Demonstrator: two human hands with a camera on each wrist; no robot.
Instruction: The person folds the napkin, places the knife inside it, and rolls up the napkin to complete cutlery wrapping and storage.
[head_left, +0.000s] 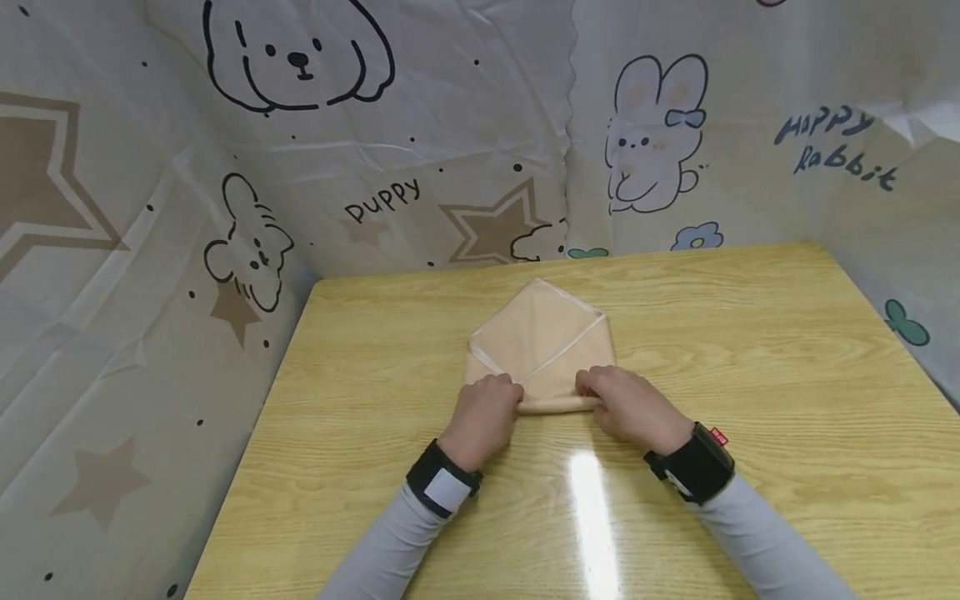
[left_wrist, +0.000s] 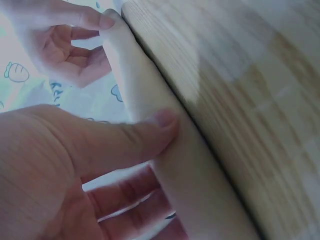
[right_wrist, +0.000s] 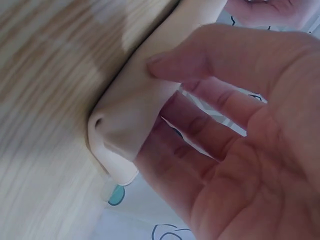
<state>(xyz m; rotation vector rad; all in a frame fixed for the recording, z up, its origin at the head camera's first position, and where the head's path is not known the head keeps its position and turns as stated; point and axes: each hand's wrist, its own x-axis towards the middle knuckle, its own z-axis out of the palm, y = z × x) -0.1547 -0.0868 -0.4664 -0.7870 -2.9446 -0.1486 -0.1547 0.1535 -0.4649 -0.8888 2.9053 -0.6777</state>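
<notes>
A peach cloth [head_left: 551, 333] with pale edging lies folded on the table, its far end forming a point. Its near edge is a thick roll [head_left: 557, 406] running between the two hands. At the left end of this roll, my left hand [head_left: 486, 417] grips it, thumb [left_wrist: 150, 135] on the near side and fingers behind. My right hand [head_left: 637, 408] holds the other end the same way, with its thumb [right_wrist: 175, 65] pressed to the cloth. In the right wrist view, the roll's end shows a small hollow fold [right_wrist: 99, 121].
The wood-grain table [head_left: 375, 358] extends around the cloth on all sides. Printed sheets [head_left: 480, 108] with cartoon animals and stars hang behind it and at both sides. Each wrist wears a black strap [head_left: 693, 467].
</notes>
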